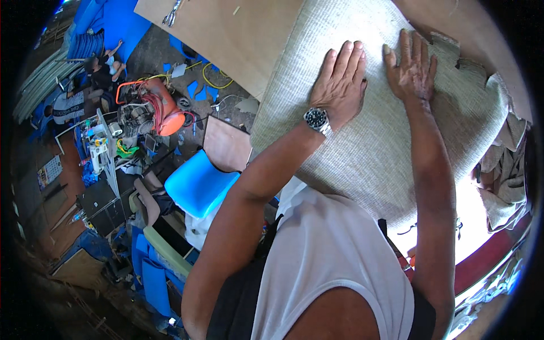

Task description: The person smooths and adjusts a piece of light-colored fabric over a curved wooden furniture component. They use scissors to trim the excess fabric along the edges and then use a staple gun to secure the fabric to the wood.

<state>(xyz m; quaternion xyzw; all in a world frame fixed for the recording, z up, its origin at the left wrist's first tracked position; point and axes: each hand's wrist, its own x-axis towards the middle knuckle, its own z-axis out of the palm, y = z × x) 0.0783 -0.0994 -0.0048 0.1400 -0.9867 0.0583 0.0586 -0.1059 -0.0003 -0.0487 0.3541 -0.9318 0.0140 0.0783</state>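
Cushion (pixel 391 130) in pale woven cloth on the wooden worktop (pixel 226 34), left hand (pixel 340 85) and right hand (pixel 412 71) flat on top, each grip spread apart, blue foam block (pixel 198 184) and orange machine (pixel 161 107) left of cushion, cloth scraps (pixel 504 170) right of it

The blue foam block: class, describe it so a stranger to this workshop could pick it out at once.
Start at the large woven beige cushion that both hands press on the plywood table. Look down past its lower left corner, beside a small brown board, to the blue foam block. It is thick, smooth and bright, unlike the small blue scraps on the floor.

A large beige woven-fabric cushion (pixel 368 141) lies flat on the wooden worktable (pixel 226 39).
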